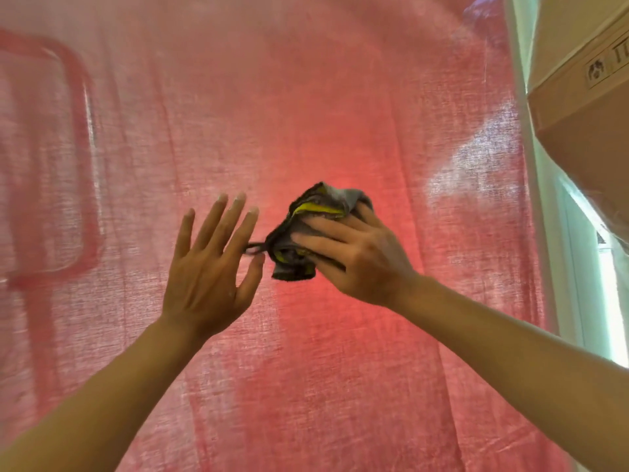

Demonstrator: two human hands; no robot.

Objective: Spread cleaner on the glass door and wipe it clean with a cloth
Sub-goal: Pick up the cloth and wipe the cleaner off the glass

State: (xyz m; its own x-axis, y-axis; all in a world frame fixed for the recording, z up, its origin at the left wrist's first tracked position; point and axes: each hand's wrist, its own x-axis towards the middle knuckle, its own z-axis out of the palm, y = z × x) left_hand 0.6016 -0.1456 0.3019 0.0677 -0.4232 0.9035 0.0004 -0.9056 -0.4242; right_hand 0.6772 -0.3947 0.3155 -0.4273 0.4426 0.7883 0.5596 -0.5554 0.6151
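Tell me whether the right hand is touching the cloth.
Touching. The head view shows the right hand with its fingers curled over the bunched grey and yellow cloth, gripping it.

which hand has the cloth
The right hand grips the bunched grey and yellow cloth against the glass; the left hand is flat, fingers straight, holding nothing.

Pink-red woven curtain filling the view, light glowing through its middle, white frame along the curtain's right edge, brown cardboard box right of the frame, bright daylight below the box
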